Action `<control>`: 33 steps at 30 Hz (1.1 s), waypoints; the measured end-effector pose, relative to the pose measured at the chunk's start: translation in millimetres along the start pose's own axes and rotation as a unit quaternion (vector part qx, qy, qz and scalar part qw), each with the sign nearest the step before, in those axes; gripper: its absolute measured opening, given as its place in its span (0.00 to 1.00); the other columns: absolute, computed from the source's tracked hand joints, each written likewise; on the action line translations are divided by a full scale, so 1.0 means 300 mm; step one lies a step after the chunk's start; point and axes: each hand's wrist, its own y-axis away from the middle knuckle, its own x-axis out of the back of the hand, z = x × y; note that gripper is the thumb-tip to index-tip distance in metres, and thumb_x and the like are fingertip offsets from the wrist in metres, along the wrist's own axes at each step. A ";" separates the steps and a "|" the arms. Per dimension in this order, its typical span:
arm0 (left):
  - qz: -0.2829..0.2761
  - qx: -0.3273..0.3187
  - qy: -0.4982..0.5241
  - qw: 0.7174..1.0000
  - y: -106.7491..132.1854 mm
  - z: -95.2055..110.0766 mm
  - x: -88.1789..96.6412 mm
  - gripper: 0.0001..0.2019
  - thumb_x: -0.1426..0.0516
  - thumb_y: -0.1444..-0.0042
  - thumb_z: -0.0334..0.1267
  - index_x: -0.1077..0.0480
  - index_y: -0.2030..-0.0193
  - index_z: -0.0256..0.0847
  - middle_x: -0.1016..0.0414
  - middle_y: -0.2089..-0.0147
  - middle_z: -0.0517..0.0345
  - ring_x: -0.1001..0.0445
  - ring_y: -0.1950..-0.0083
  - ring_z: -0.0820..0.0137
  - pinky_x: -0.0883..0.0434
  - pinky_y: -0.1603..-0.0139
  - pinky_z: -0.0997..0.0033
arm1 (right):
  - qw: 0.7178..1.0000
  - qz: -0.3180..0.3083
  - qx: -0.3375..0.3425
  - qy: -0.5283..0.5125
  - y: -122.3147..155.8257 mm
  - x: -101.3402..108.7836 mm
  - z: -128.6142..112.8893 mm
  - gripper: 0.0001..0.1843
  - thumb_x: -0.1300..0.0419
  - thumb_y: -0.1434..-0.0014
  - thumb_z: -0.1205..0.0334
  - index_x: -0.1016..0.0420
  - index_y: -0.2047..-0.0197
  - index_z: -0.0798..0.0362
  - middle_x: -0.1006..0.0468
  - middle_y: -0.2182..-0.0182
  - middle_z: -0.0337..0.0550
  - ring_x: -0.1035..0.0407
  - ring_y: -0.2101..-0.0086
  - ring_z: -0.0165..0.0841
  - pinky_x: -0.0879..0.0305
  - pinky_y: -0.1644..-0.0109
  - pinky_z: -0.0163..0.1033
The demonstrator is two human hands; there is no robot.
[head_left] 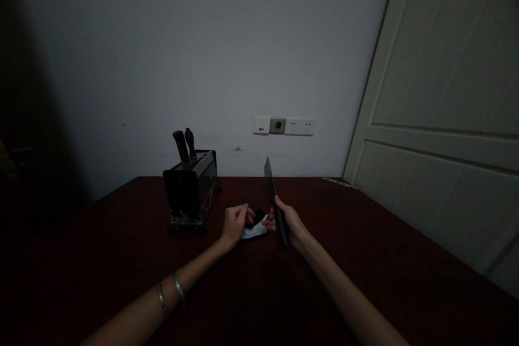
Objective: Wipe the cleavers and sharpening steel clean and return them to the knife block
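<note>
My right hand (290,221) is wrapped round the black handle of a kitchen knife (269,174). The wide blade points up and away from me, seen nearly edge-on. To the left of it, my left hand (236,223) is closed, its fingers curled against a black-and-white cloth (256,229) bunched on the table. The cloth lies between both hands, and the fingers partly hide it. A black knife block (182,194) stands on the table left of my left hand, with two dark handles sticking up from its top.
The dark red table (348,259) runs back to a pale wall. Sockets and a switch (284,126) are set in the wall above it. A thin flat strip (339,182) lies at the table's far right corner, beside a pale panelled door (438,162).
</note>
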 end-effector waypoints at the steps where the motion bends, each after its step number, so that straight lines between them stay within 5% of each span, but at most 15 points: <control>1: -0.002 0.007 0.012 1.000 0.009 0.011 -0.005 0.20 0.53 0.46 0.45 0.31 0.81 0.37 0.32 0.84 0.56 0.34 0.80 0.72 0.40 0.75 0.73 | 1.000 0.000 0.000 0.002 -0.004 -0.001 0.001 0.22 0.53 0.39 0.50 0.37 0.77 0.57 0.33 0.84 0.38 0.30 0.82 0.30 0.35 0.78 0.32; 6: -0.007 0.054 0.062 0.997 0.054 0.076 -0.035 0.21 0.52 0.47 0.45 0.37 0.87 0.39 0.37 0.87 0.58 0.37 0.82 0.74 0.40 0.75 0.75 | 1.000 0.007 0.007 0.015 -0.019 -0.004 0.010 0.22 0.54 0.39 0.49 0.37 0.77 0.56 0.30 0.84 0.41 0.29 0.80 0.32 0.34 0.75 0.34; 10: -0.039 0.151 0.105 0.982 0.053 0.103 -0.063 0.21 0.54 0.46 0.44 0.37 0.85 0.37 0.34 0.84 0.57 0.35 0.82 0.74 0.39 0.77 0.75 | 0.999 0.011 0.026 0.033 -0.026 0.000 0.018 0.23 0.54 0.39 0.49 0.37 0.78 0.56 0.29 0.84 0.41 0.31 0.83 0.30 0.36 0.76 0.33; 18: -0.144 0.360 0.224 0.894 0.023 0.088 -0.109 0.18 0.60 0.43 0.41 0.34 0.70 0.33 0.31 0.78 0.54 0.31 0.80 0.72 0.31 0.72 0.68 | 0.990 0.055 0.102 0.086 -0.049 0.018 0.027 0.24 0.47 0.44 0.48 0.32 0.81 0.58 0.31 0.86 0.38 0.38 0.84 0.25 0.42 0.77 0.30; 27: -0.125 0.417 0.281 0.855 -0.013 0.064 -0.171 0.17 0.62 0.40 0.43 0.41 0.71 0.37 0.35 0.79 0.57 0.32 0.79 0.71 0.33 0.73 0.71 | 0.986 0.047 0.094 0.126 -0.047 0.017 0.034 0.23 0.48 0.44 0.47 0.28 0.75 0.59 0.30 0.86 0.39 0.36 0.85 0.28 0.41 0.79 0.32; 33: -0.091 0.372 0.293 0.876 -0.001 0.082 -0.221 0.17 0.67 0.40 0.43 0.44 0.71 0.42 0.40 0.81 0.63 0.35 0.79 0.73 0.36 0.74 0.74 | 0.982 0.061 0.106 0.141 -0.061 0.017 0.034 0.21 0.48 0.44 0.49 0.29 0.76 0.58 0.31 0.87 0.38 0.37 0.86 0.28 0.43 0.80 0.31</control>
